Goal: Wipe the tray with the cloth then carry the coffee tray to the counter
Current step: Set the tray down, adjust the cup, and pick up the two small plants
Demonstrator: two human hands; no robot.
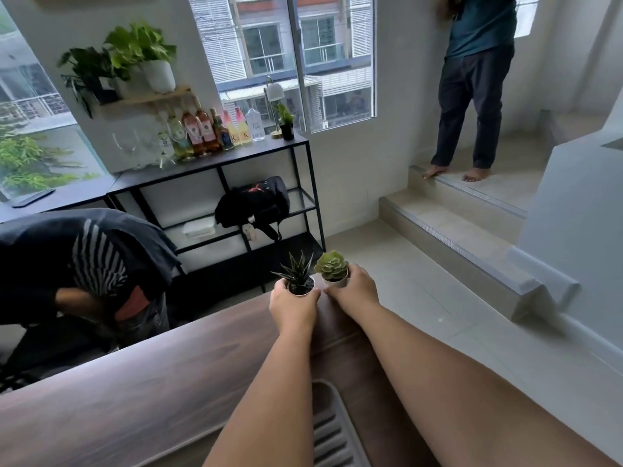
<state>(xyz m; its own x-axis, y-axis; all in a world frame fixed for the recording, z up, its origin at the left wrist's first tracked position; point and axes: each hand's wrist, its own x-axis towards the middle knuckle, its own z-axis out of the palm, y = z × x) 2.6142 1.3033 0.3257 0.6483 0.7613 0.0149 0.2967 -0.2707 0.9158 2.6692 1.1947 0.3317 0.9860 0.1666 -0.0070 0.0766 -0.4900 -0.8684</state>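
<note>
Lying nearest, between the two forearms at the bottom edge, is a pale ribbed tray (332, 429), its long axis running away along the brown wooden table (135, 399); only a part shows, and no cloth is visible. Farther out, both hands are busy at the table's far end: the left hand (292, 306) has its fingers curled round a small pot with a spiky plant (298, 281), and the right hand (352, 288) grips a pot with a rosette succulent (333, 270). So the tray lies behind the fingers, toward the body, about equally near either arm. Both pots likely need setting down before wiping can start.
</note>
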